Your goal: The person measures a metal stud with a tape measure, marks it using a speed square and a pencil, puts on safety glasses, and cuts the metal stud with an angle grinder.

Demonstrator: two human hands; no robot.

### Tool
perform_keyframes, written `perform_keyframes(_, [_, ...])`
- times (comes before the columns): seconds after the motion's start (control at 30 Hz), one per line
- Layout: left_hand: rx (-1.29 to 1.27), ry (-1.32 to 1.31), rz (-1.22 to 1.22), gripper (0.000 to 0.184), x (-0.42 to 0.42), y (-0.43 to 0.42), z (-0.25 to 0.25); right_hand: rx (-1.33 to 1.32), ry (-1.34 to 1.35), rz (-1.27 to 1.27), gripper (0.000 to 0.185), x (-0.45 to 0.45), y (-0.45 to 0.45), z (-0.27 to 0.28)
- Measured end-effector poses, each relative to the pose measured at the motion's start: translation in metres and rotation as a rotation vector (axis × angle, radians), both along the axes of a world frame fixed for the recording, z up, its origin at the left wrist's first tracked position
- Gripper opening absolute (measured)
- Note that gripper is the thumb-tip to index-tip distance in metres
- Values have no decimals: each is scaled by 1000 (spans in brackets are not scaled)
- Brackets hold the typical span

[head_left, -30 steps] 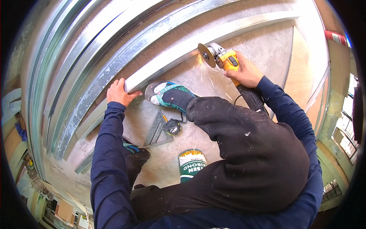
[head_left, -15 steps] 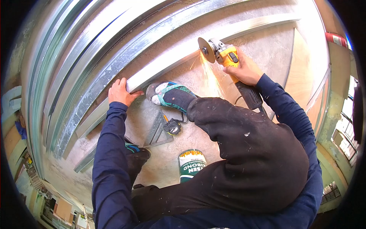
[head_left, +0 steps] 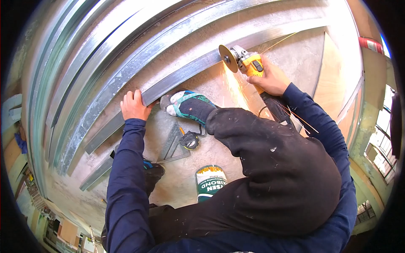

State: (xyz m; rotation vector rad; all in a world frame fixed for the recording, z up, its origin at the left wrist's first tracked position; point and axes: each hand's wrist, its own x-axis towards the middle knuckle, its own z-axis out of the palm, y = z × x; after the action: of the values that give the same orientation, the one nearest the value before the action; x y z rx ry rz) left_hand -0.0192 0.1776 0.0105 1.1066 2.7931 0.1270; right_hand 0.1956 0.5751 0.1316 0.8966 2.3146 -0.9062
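My right hand [head_left: 273, 76] is wrapped around a yellow-and-black angle grinder [head_left: 255, 64]. Its cutting disc [head_left: 228, 58] meets a long galvanized metal channel [head_left: 185, 72], and orange sparks [head_left: 235, 90] spray down from the contact. Over the same channel, to the left of the cut, my left hand [head_left: 135, 106] curls its fingers and presses on it. Between the two hands my sandaled foot [head_left: 185, 103] stands close against the channel's near edge.
Several metal channels [head_left: 126, 86] lie side by side beyond the work. Near my foot are a tape measure [head_left: 189, 140], a triangular square [head_left: 172, 146] and a pencil [head_left: 182, 130]. A green-and-white can [head_left: 211, 182] stands by my leg. Plywood [head_left: 331, 69] lies at right.
The channel's top looks grey now instead of glaring white. My left hand has shifted slightly right, its thumb drawn in. Sparks also streak to the upper right and lower right.
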Motion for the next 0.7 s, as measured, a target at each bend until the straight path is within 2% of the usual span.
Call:
perform_keyframes(0.23, [-13,23,-6,59,1,-2,-3,39,-73,-78,93,6,-9,-4])
perform_keyframes(0.43, [-15,18,3,59,2,-3,-4,-32,-23,-56,93,-1,-7,3])
perform_keyframes(0.7, [-36,-7,21,61,3,-3,-2,28,-77,-20,95,6,-4,-7])
